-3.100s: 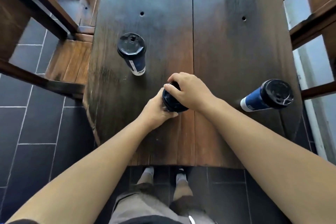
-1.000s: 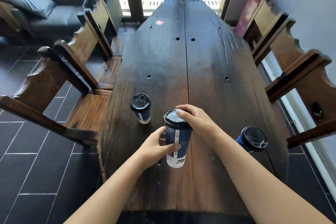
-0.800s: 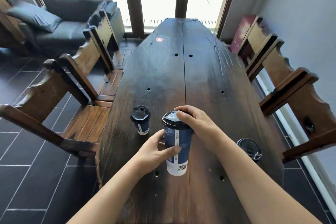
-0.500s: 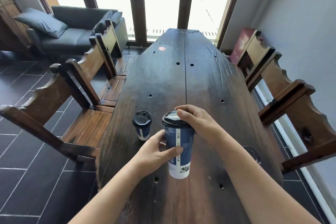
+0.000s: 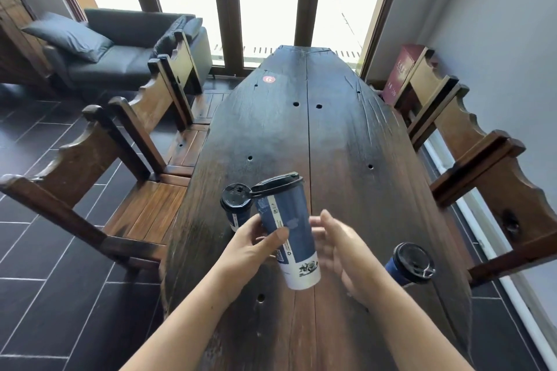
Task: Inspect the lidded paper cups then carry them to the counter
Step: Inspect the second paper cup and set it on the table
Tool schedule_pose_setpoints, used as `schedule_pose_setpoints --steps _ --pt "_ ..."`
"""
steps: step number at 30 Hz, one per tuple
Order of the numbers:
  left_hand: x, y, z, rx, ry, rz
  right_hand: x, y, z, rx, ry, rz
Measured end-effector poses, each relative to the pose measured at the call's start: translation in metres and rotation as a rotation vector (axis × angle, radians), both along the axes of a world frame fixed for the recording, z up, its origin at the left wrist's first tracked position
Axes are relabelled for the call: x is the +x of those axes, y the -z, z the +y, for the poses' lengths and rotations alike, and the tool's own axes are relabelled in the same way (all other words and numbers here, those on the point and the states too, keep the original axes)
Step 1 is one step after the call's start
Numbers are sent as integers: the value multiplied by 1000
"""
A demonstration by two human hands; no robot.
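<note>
Three black-lidded blue paper cups were in view. Left hand gripped the held cup round its middle, tilted, above the plank table; right hand was released, fingers loose and blurred, just right of it. Second cup stood just behind-left of it, third cup well to its right.

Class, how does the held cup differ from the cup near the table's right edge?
The held cup is tilted in the left hand; the right-edge cup stands untouched on the table. The held cup shows its white base; the right-edge cup's is hidden. Both are blue with black lids.
</note>
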State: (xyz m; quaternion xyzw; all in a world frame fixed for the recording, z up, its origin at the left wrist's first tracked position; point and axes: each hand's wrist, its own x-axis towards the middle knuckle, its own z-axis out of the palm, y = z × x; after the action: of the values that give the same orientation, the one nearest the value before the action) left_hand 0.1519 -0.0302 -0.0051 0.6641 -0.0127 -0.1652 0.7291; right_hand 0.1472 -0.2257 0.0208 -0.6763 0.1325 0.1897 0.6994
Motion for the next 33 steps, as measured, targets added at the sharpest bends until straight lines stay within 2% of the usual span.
schedule_pose_setpoints --steps 4,6,9,13,17,23,27,33 --pt "-6 3 -1 -187 -52 89 -33 21 3 214 53 186" --pt "-12 7 -3 -236 -65 94 -43 23 5 324 101 174" --pt "-20 12 -1 -211 -73 98 -48 21 6 339 198 76" --pt "-26 24 16 -69 -135 177 -41 10 -5 167 258 -61" --pt "-25 22 41 -147 -278 284 -33 -8 -21 -65 184 -182" --pt "-19 4 59 -96 66 368 -27 -52 -25 -497 -88 -259" --pt "-22 4 55 -239 142 466 -24 -75 -14 -596 -174 -263" --pt "-24 12 58 -346 126 451 -21 -77 -4 -653 -162 -260"
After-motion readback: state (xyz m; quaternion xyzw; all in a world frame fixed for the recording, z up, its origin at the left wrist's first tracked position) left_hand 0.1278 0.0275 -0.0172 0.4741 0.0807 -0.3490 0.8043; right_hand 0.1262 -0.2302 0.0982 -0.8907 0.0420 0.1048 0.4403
